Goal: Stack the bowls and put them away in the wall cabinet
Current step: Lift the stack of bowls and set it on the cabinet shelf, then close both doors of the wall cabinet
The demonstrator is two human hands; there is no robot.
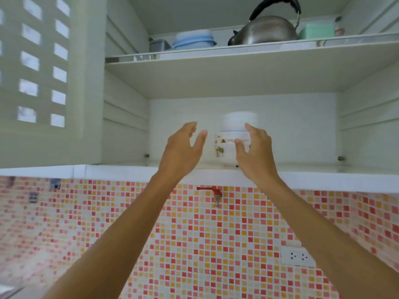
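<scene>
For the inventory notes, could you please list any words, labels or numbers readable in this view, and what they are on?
No text is readable anywhere.
Stack of bowls: a floral print on the bottom bowl, no lettering.
Small container at the top shelf's right end: a reddish mark, too blurred to read.
Kettle, wall socket: no visible markings.

My right hand (253, 155) covers the right side of the blurred bowl stack (228, 139), so I can't tell whether my fingers touch it or how many bowls it holds.

Kettle (267, 29), red tap (212, 194), wall outlet (298, 256).
</scene>
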